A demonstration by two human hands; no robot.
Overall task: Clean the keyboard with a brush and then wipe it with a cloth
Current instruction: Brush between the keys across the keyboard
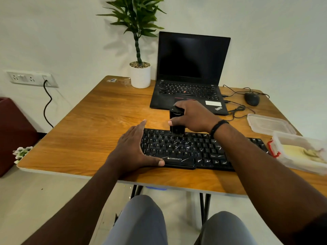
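Your knees (141, 220) in grey trousers sit under the near edge of the wooden table (92, 121). On the table, close to you, lies the black keyboard (185, 152), with thin white bits scattered over its keys. Your left hand (134, 147) lies flat on the keyboard's left end, its fingers straight and close together, and its thumb runs along the front edge. Your right hand (192, 117) is over the back of the keyboard, and its fingers and thumb are curled tight around a black brush (176, 121). You hold the brush standing up, with its bristles down on the top rows of keys. A dark band is on your right wrist. To your right, just beside the keyboard, is a clear box (300, 152) with a red clip and something yellowish inside, and its clear lid (269, 123) lies a bit farther back. Behind the brush sits an open black laptop (191, 71) with a dark screen. A black mouse (252, 99) rests to its right, with thin cables trailing near it. A green plant in a white pot (140, 76) stands to the laptop's left, by the wall.
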